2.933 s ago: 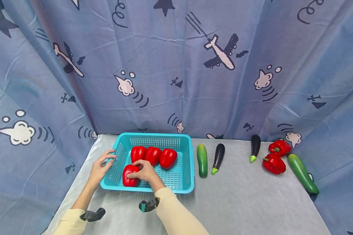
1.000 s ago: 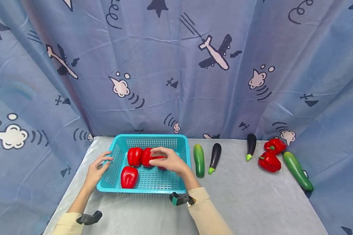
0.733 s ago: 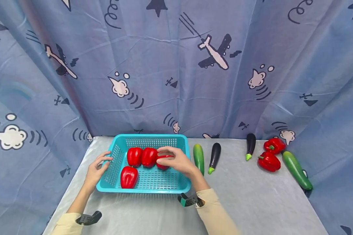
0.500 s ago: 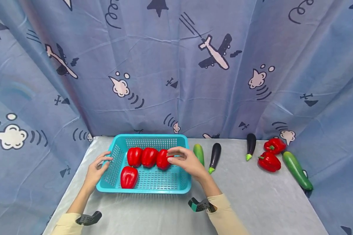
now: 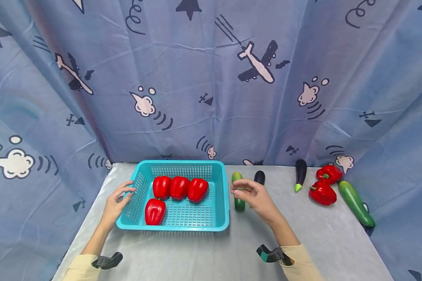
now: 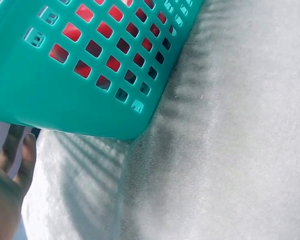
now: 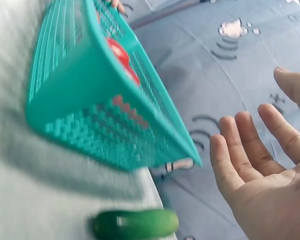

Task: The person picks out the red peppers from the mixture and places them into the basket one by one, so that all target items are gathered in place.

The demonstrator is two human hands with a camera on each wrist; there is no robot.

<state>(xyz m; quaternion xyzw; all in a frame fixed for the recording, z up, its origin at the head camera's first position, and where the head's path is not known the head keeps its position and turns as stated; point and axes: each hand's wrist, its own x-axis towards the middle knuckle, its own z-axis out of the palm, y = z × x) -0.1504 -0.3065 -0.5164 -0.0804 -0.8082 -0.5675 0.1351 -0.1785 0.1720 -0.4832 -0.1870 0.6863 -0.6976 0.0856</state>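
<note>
My left hand [image 5: 116, 203] rests by the left wall of a turquoise plastic basket [image 5: 174, 228], its fingers loosely bent at the rim. Inside the basket are three red bell peppers in a row, the rightmost pepper [image 5: 198, 190] among them, and another bell pepper [image 5: 155, 212] at the front left. My right hand [image 5: 258, 199] hovers to the right of the basket with nothing in it; the right wrist view shows its fingers spread and relaxed. Beneath it lie a cucumber [image 5: 239, 205] and an eggplant [image 5: 259, 177], both partly hidden by the hand.
On the table's right side lie another eggplant [image 5: 300, 175], two more red bell peppers, one pepper [image 5: 322, 193] in front of the other, and a second cucumber [image 5: 356, 203] near the table's right edge. A patterned blue curtain [image 5: 183, 78] hangs behind the grey-white tabletop [image 5: 197, 257].
My right hand has let go of the front-left bell pepper, passed over the back row and moved right, out of the basket. My left hand has stayed at the basket's left side.
</note>
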